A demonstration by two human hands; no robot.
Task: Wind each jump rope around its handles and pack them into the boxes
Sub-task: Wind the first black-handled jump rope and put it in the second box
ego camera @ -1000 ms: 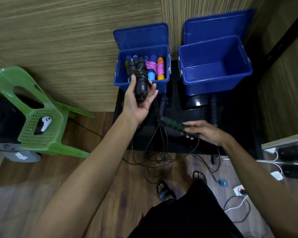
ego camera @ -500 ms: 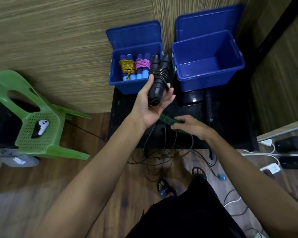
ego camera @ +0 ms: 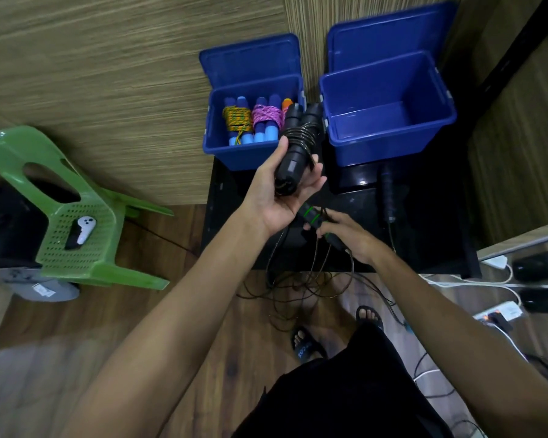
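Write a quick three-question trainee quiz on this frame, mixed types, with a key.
1. True or false: the right blue box already holds wound ropes.
2. What does the left hand hold? A) a wound black jump rope B) a white controller C) a pink rope
3. Fill in: the right hand grips a black handle with ____ rings.

Key:
1. False; it shows none, while the left blue box holds the wound ropes.
2. A, the wound black jump rope.
3. Green, on the ringed handle.

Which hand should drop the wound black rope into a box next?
Left. The left hand already holds the wound black rope beside both boxes; the right hand is gripping the green-banded handle.
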